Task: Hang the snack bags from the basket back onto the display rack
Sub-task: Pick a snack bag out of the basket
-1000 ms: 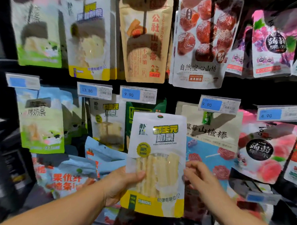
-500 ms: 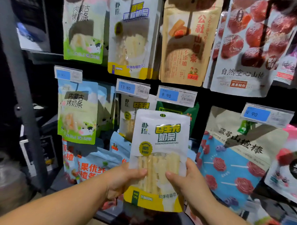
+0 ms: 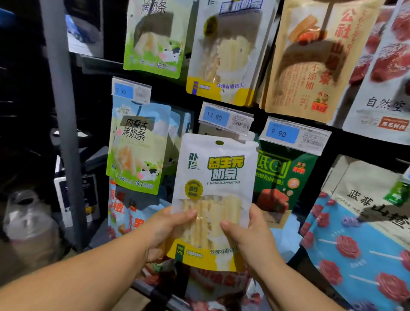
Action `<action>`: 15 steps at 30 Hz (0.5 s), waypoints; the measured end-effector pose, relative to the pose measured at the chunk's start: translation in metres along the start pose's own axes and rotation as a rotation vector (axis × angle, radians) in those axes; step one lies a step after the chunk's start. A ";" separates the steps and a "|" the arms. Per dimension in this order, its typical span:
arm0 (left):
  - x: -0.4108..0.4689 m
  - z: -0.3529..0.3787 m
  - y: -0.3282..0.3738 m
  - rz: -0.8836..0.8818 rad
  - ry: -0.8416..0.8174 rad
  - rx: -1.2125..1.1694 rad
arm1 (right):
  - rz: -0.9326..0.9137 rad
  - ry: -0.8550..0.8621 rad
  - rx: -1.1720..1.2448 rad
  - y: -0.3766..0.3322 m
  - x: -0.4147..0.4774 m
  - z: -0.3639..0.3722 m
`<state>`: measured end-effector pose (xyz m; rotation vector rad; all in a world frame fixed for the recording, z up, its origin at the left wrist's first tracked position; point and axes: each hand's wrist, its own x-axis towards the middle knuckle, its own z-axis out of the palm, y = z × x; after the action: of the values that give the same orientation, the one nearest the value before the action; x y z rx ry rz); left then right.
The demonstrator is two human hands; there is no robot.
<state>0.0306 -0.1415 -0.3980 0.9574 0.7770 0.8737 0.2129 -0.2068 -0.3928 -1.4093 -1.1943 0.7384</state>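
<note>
Hands clamp the white-and-yellow plastic snack bag (image 3: 215,197) by its lower edges, left hand (image 3: 165,232) and right hand (image 3: 247,238) on opposite sides; its hang hole (image 3: 219,143) sits just below the blue 13.80 price tag (image 3: 223,118); I'd keep it level and thread squarely (the hook behind that tag is hidden).

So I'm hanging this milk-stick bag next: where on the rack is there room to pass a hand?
Only dark strips: between the cow-print bag and the held bag, and above the 13.80 tag. Rightward, bags overlap tightly.

Display rack (image 3: 173,93), hanging snack bags (image 3: 138,146), price tags (image 3: 226,118)
</note>
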 end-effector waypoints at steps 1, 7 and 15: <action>0.002 -0.003 0.001 0.012 0.013 0.006 | -0.006 -0.005 0.012 0.000 0.002 0.003; 0.008 -0.014 0.005 0.078 0.056 0.024 | -0.043 -0.006 0.055 0.005 0.014 0.017; 0.018 -0.022 0.012 0.105 0.070 0.055 | -0.073 0.056 0.115 0.005 0.030 0.022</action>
<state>0.0163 -0.1143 -0.3982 1.0277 0.8202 0.9852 0.2031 -0.1709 -0.3967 -1.2776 -1.1360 0.7014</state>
